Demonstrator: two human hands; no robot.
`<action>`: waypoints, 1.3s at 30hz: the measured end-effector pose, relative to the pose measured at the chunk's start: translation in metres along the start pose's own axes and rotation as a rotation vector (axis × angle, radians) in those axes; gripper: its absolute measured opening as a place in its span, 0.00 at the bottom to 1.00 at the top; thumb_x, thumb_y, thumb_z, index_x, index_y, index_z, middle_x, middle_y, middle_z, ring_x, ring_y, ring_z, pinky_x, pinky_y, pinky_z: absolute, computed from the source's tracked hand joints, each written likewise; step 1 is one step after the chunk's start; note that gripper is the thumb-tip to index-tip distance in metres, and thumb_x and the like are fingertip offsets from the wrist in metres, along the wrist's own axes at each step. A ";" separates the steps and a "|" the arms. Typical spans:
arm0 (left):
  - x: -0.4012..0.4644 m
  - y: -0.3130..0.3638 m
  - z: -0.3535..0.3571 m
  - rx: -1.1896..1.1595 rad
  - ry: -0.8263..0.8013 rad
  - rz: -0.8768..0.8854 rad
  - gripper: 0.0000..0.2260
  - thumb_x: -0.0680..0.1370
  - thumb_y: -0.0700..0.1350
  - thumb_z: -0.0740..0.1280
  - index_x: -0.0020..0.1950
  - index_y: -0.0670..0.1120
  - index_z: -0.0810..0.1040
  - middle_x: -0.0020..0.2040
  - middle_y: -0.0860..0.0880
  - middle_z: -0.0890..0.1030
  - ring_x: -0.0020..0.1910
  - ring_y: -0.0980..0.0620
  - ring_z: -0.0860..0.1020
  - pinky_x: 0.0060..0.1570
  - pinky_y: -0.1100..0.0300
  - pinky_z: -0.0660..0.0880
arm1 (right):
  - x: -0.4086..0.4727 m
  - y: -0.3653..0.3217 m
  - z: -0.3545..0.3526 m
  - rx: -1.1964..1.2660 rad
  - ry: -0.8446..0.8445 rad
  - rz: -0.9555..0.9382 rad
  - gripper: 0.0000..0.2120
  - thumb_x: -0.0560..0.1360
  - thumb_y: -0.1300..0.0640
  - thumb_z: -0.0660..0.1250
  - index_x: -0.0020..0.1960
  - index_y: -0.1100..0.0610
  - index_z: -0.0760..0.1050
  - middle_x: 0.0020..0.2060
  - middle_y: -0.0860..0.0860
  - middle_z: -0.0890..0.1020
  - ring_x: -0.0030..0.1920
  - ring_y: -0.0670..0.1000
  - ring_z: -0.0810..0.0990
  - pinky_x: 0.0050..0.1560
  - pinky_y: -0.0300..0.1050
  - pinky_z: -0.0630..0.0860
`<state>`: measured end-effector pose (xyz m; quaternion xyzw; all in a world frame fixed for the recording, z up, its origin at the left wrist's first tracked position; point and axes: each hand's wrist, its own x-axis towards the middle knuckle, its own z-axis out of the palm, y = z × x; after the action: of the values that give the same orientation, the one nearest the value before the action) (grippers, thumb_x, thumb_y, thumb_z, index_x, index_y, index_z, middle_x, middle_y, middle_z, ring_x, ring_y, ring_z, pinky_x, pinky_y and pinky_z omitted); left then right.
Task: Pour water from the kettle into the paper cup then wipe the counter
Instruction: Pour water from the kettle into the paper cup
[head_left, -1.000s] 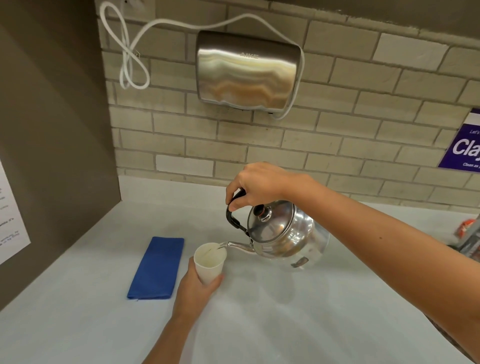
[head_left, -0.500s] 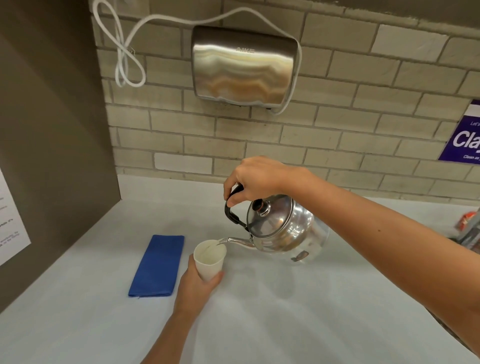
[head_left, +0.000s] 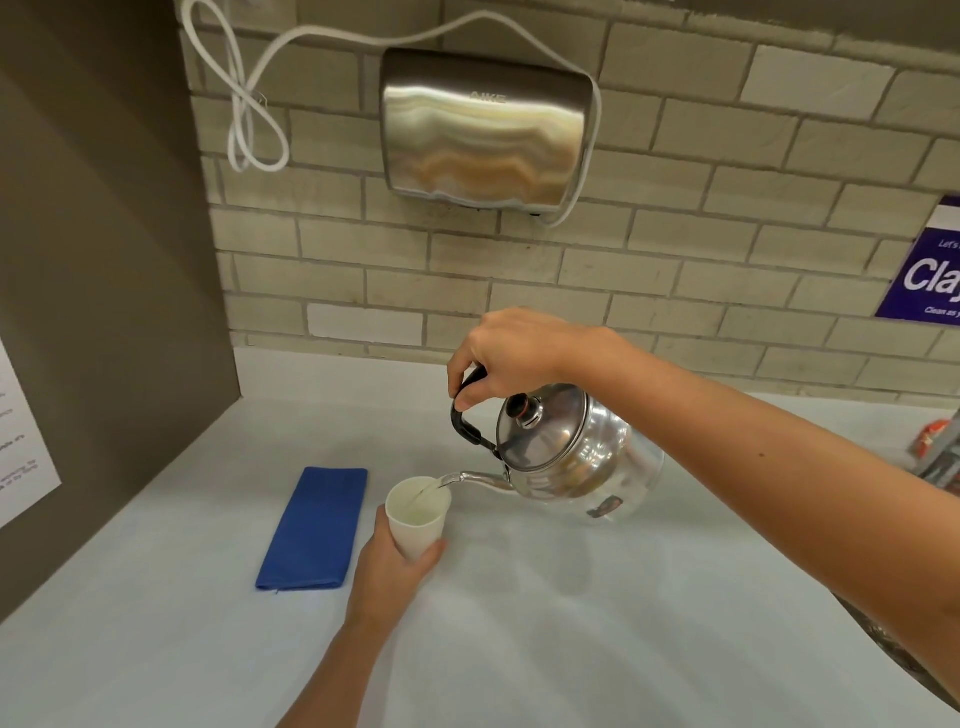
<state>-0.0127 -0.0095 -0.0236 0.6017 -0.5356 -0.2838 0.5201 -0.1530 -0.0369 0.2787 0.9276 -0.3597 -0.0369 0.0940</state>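
A shiny steel kettle (head_left: 571, 457) hangs tilted above the pale counter (head_left: 571, 623), its spout over the rim of a white paper cup (head_left: 418, 514). A thin stream of water runs from the spout into the cup, which holds some water. My right hand (head_left: 511, 356) grips the kettle's black handle from above. My left hand (head_left: 389, 571) wraps the cup's lower part from the near side. A folded blue cloth (head_left: 314, 527) lies flat on the counter just left of the cup.
A steel hand dryer (head_left: 483, 130) with a white cord hangs on the brick wall behind. A brown side panel (head_left: 104, 260) with a paper notice closes the left. A purple sign (head_left: 930, 270) and some orange packaging (head_left: 935, 441) sit at the right edge.
The kettle has tipped further toward the cup and water is now visibly in the cup. Both hands stay in nearly the same places.
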 end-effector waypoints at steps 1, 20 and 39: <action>0.000 0.000 0.000 -0.002 -0.001 0.000 0.35 0.65 0.52 0.75 0.67 0.51 0.62 0.52 0.55 0.74 0.49 0.54 0.74 0.45 0.65 0.69 | 0.000 -0.001 -0.001 -0.001 -0.002 0.000 0.10 0.71 0.42 0.67 0.49 0.45 0.80 0.39 0.49 0.82 0.39 0.48 0.74 0.43 0.50 0.77; -0.001 0.004 0.001 0.019 0.011 -0.023 0.36 0.65 0.52 0.76 0.67 0.50 0.62 0.53 0.53 0.72 0.51 0.53 0.73 0.48 0.61 0.71 | 0.002 -0.007 -0.005 -0.092 -0.006 -0.076 0.10 0.71 0.42 0.67 0.48 0.46 0.80 0.29 0.40 0.71 0.35 0.45 0.70 0.36 0.44 0.69; 0.001 0.002 0.001 0.007 -0.002 -0.029 0.35 0.64 0.54 0.76 0.65 0.54 0.62 0.51 0.56 0.72 0.48 0.56 0.73 0.43 0.67 0.69 | 0.009 -0.011 0.001 -0.105 0.012 -0.127 0.09 0.72 0.43 0.67 0.48 0.45 0.80 0.26 0.37 0.68 0.30 0.38 0.66 0.28 0.39 0.58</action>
<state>-0.0140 -0.0103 -0.0223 0.6111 -0.5283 -0.2898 0.5133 -0.1397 -0.0351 0.2754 0.9425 -0.2973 -0.0562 0.1420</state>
